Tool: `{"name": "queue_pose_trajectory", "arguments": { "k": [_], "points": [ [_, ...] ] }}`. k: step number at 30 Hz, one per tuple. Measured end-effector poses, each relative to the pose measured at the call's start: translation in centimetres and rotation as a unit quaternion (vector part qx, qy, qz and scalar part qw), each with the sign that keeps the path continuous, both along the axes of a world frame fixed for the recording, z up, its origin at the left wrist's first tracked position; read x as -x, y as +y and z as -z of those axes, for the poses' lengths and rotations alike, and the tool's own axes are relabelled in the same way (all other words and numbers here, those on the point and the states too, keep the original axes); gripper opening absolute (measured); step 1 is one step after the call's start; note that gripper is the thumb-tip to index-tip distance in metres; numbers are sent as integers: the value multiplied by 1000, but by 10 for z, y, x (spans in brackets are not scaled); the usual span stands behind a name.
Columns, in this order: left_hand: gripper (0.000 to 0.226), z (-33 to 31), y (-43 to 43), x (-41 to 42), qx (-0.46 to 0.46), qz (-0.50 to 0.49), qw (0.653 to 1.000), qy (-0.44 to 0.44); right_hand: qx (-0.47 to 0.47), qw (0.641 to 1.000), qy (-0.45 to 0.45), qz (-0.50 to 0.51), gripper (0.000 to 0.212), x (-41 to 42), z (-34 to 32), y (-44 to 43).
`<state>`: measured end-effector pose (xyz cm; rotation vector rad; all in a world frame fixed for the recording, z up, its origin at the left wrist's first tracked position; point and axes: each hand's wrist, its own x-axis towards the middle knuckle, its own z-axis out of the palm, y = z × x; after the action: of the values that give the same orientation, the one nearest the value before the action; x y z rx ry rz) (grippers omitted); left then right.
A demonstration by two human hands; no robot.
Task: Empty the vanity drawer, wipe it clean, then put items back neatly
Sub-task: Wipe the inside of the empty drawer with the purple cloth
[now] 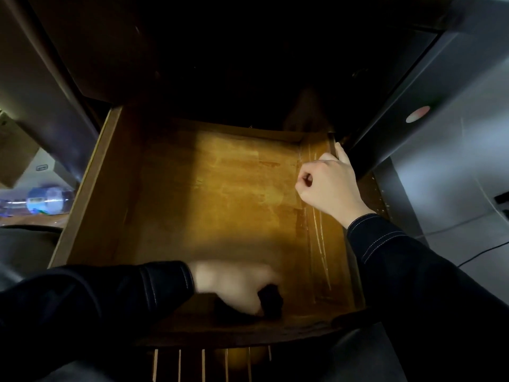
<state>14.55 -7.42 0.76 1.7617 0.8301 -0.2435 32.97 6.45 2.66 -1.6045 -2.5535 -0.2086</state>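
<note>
The wooden vanity drawer (220, 188) is pulled out below me and its bare bottom shows stains and streaks. My left hand (237, 288), blurred by motion, grips a dark cloth (271, 300) pressed on the drawer floor near the front edge. My right hand (327, 186) holds the drawer's right side wall (322, 230), fingers curled inward and thumb over the outer edge. No items are visible inside the drawer.
The dark vanity cabinet (220, 64) overhangs the drawer's back. A grey appliance-like surface (454, 161) stands at the right. At the left a blurred blue-labelled bottle (46, 201) lies on the floor beside a cardboard box (13, 150).
</note>
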Motion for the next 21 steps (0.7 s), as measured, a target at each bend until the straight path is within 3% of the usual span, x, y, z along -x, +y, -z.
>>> {"name": "queue_pose_trajectory", "arguments": {
  "k": [4, 11, 15, 19, 21],
  "points": [
    [39, -18, 18, 14, 94, 14, 994, -53, -3, 1000, 0, -1, 23, 0, 0, 0],
    [30, -3, 8, -10, 61, -29, 998, 2, 3, 1000, -1, -2, 23, 0, 0, 0],
    [29, -18, 20, -2, 164, -100, 979, -68, 4, 1000, -5, -1, 23, 0, 0, 0],
    [29, -1, 1, -18, 25, -55, 998, 11, 6, 1000, 2, 2, 22, 0, -1, -1],
    [39, 0, 1, -19, 21, -41, 999, 12, 7, 1000, 6, 3, 22, 1, -1, -2]
  ]
}}
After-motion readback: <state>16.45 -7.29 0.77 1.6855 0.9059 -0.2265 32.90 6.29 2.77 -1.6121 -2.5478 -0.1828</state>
